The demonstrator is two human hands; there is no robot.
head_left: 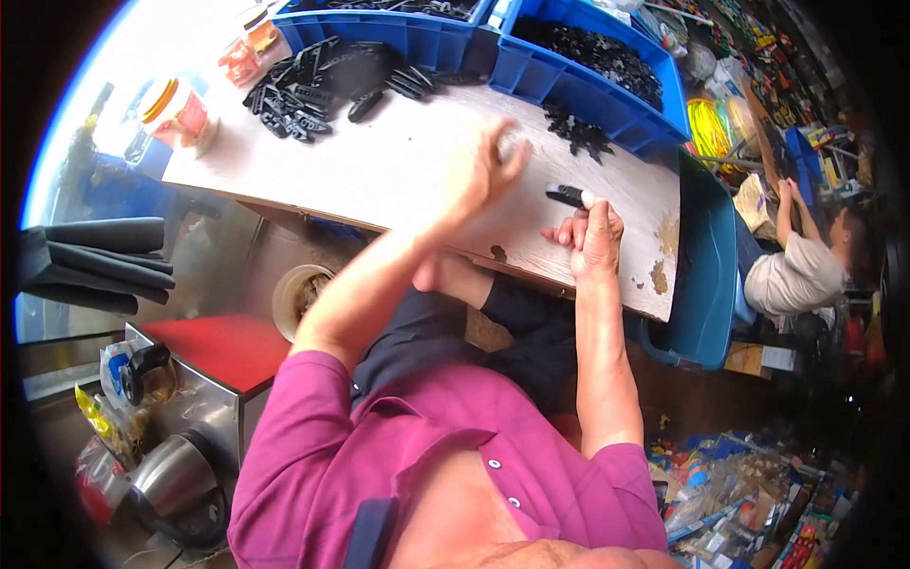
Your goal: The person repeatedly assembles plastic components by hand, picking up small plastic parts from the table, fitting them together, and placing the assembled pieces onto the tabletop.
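Note:
My right hand (592,232) rests on the pale wooden table (398,175) and grips a small black plastic part (566,195) that sticks out to the left of my fingers. My left hand (488,171) is raised above the table and blurred; its fingers are pinched together around something small and pale that I cannot make out. A little pile of black plastic parts (580,133) lies just beyond both hands. A bigger heap of black parts (322,85) lies at the table's far left.
Two blue bins (578,81) with black parts stand along the far edge. A jar with an orange lid (175,109) stands at the left corner. A dark blue tub (706,266) hangs off the right end. Another person (801,266) sits at the right.

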